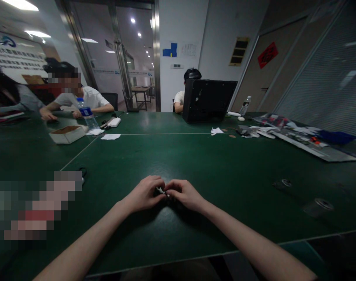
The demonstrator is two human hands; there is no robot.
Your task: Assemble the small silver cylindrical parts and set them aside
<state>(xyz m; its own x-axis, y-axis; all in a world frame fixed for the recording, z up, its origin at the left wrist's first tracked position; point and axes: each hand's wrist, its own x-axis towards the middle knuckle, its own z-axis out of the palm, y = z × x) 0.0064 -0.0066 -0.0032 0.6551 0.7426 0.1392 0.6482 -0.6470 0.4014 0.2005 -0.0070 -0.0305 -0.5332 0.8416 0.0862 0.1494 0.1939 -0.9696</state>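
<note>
A small white piece (161,190) sits between the two hands' fingertips, mostly hidden by them. Its exact form cannot be determined. The visible part lies low and roughly crosswise to the view, with its long axis running from hand to hand.

The left hand (142,194) and right hand (184,194) face each other above a green tabletop (178,164), forearms converging from the lower corners. The fingers of both hands are curled and narrowly closed, and the left fingertips (158,182) and right fingertips (169,184) meet around the piece, holding it.

Two round cable grommets (283,183) are set in the tabletop to the right of the fingers. Far ahead and to the left of the fingers stand a water bottle (85,113) and a white cardboard box (67,134), with white paper scraps (110,137) beside them. Far ahead and to the right lie a black computer case (208,100) and a spread of papers (309,140). A seated co-worker (84,97) rests both forearms on the table, beyond the bottle.
</note>
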